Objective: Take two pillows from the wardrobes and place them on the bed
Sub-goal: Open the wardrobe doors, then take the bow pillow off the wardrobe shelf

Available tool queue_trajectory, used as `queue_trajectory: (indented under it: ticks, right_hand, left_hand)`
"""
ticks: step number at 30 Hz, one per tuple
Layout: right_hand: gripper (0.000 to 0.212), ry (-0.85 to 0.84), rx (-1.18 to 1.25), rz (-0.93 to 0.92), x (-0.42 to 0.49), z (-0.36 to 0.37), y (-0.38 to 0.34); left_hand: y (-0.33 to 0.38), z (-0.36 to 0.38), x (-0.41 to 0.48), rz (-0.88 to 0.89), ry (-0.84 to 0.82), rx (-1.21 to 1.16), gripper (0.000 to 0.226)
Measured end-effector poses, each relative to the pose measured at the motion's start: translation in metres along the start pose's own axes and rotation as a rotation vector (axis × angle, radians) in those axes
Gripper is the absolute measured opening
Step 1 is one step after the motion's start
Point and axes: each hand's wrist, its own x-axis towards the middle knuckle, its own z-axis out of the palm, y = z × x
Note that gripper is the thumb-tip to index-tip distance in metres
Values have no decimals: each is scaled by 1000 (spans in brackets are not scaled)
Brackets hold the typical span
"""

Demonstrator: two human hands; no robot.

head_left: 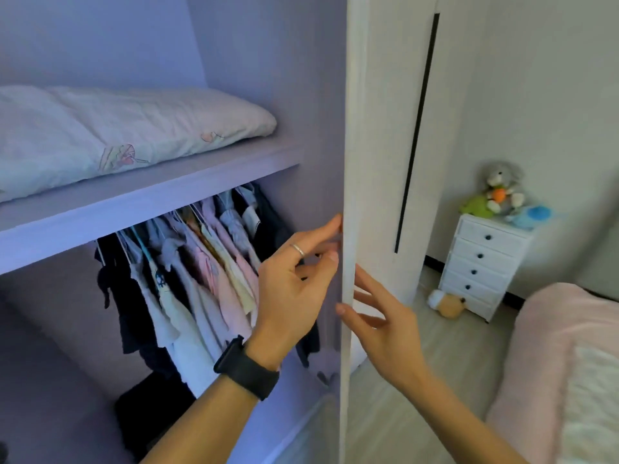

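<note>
"White door (pixel 378 128) first?"
"Yes. The left hand (pixel 291 289) and right hand (pixel 385 323) touched its edge, each grip open and empty. The pillow (pixel 127 128) lay on the shelf (pixel 150 192). Swinging it wide was wisest."

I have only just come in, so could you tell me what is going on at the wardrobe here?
A person stands at an open wardrobe with both hands at the edge of its white door. The left hand, wearing a ring and a black watch, touches the edge from the inner side. The right hand meets it from the outer side, fingers straight. A pillow lies untouched on the shelf above hanging clothes. The pink-covered bed is to the right.
</note>
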Motion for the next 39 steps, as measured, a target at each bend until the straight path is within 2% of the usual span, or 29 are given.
queue_trajectory:
  ticks: [3,7,11,14,17,26,33,39]
  right_hand:
    - [59,50,-32,2,-5,-21,0]
    - [61,148,-102,22,-10,-43,2]
    - [64,238,-231,38,-10,-66,8]
    - [57,292,-288,73,-3,-89,15]
    - [56,354,-379,85,11,-111,22]
    - [43,405,-462,188,46,-151,46]
    - [33,451,-394,238,52,-156,47]
    - [38,582,-466,177,24,-122,44]
  left_hand:
    - [-9,16,5,171,-85,198,55]
    - [-28,37,18,464,-115,494,63]
    - [-52,62,33,643,-329,790,83]
    - [-68,90,46,635,-454,935,103]
    - [-77,122,58,636,-455,934,117]
    - [-88,181,76,546,-423,1043,124]
    - [-87,191,74,523,-393,1004,110]
    - [-107,145,47,270,-404,835,83]
